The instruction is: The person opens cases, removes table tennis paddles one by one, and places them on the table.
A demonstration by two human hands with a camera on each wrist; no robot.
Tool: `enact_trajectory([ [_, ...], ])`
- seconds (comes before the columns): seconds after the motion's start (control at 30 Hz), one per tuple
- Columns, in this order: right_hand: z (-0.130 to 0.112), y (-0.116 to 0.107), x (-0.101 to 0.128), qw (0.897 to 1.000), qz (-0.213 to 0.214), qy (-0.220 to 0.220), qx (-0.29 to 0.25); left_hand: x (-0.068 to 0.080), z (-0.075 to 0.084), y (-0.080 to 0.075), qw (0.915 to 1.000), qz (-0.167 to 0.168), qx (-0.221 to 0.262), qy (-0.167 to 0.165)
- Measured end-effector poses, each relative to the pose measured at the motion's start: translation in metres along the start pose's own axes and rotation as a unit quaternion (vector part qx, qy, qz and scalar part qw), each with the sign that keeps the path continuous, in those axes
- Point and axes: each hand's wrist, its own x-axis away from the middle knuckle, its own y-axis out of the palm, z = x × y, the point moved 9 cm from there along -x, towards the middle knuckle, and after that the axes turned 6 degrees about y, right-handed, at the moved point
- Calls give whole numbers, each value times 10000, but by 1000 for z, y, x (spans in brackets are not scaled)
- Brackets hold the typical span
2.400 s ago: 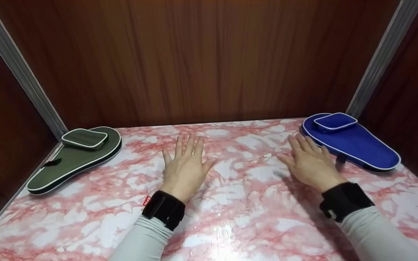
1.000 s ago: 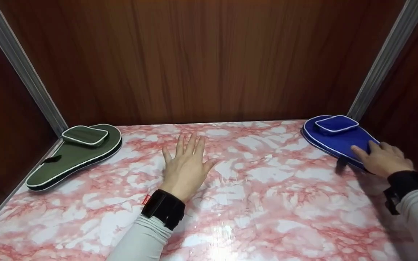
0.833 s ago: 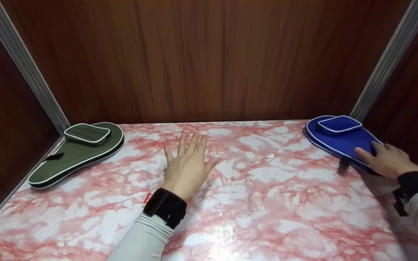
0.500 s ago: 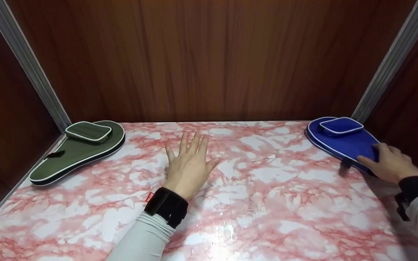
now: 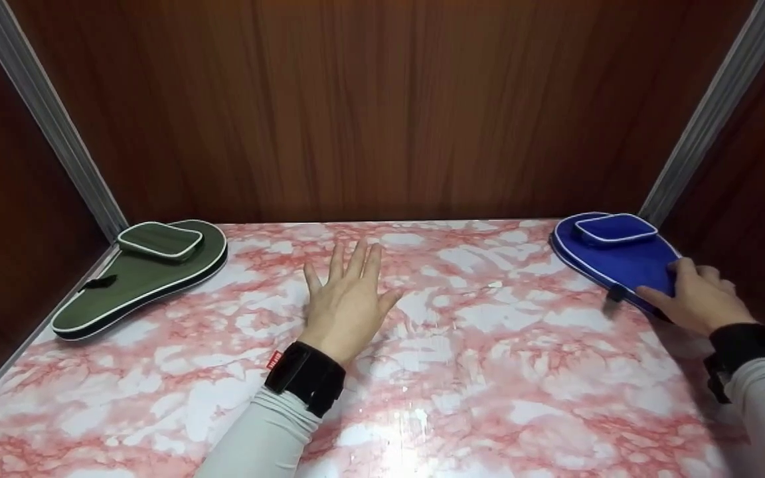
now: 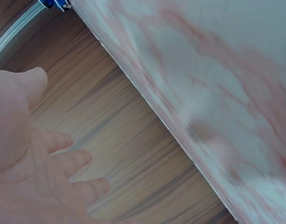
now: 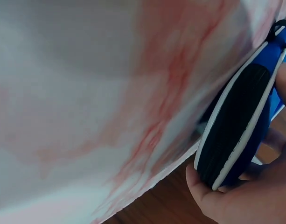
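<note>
A blue paddle-shaped zip case with white piping lies at the back right of the marble-patterned table. My right hand grips its narrow end, fingers over the top and thumb along the near edge. In the right wrist view the thumb of my right hand sits under the black edge of the blue case. My left hand lies flat on the table's middle with fingers spread, holding nothing. The left wrist view shows the palm of my left hand over the table.
A green paddle-shaped case with a small pocket lies at the back left, near the table's left edge. Dark wooden walls close in the back and both sides, with metal strips in the corners.
My right hand left the table's middle, went right to the blue case's narrow end and curled round it. The case has shifted slightly left. My left hand has stayed put.
</note>
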Motion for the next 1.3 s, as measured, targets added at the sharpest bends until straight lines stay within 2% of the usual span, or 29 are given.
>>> enact_trajectory([
  [0.1, -8, -1, 5, 9996, 12, -290, -18, 0, 0, 1, 10000, -55, -8, -16],
  [0.3, -31, 2, 17, 9967, 415, -686, -82, 0, 2, -1, 10000, -52, 43, 27],
  [0.57, -82, 12, 39, 9894, 740, -1242, -136, 1, 4, -3, 9998, -152, 155, 30],
  [1.0, -157, 30, 73, 9861, 592, -1552, 12, 1, 11, -5, 9999, -53, 43, 154],
  [1.3, -207, 40, 103, 9781, 887, -1884, 55, 1, 11, -5, 9998, 19, 50, 166],
])
